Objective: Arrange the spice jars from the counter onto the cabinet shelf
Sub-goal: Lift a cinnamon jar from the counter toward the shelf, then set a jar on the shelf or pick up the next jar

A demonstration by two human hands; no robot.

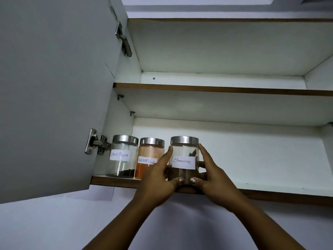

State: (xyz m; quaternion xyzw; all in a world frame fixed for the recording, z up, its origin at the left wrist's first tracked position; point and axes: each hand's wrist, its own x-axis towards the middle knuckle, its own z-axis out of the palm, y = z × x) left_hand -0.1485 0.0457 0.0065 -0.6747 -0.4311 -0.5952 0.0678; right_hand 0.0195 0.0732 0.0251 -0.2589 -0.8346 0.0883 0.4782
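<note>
Both hands, left hand (158, 181) and right hand (214, 179), fingers clasped around the Cinnamon jar (184, 159), lower centre, on the white bottom shelf (261, 179) beside the Red chilli Powder jar (148, 159); cabinet door (54, 96) open left.

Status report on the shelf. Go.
Left hand and right hand both clasp the Cinnamon jar at the lower shelf front edge. Black Pepper jar, red chilli jar already placed. Shelf open to the right.

Three jars stand in a row on the lower shelf (270, 193), near its front edge: the Black Pepper jar (124, 156) far left beside the door hinge (97, 141), the Red Chilli Powder jar (150, 157) just right of it, the Cinnamon jar (184, 159) rightmost, between the left hand (158, 183) and the right hand (212, 179). The upper shelf (216, 88) lies above.
</note>
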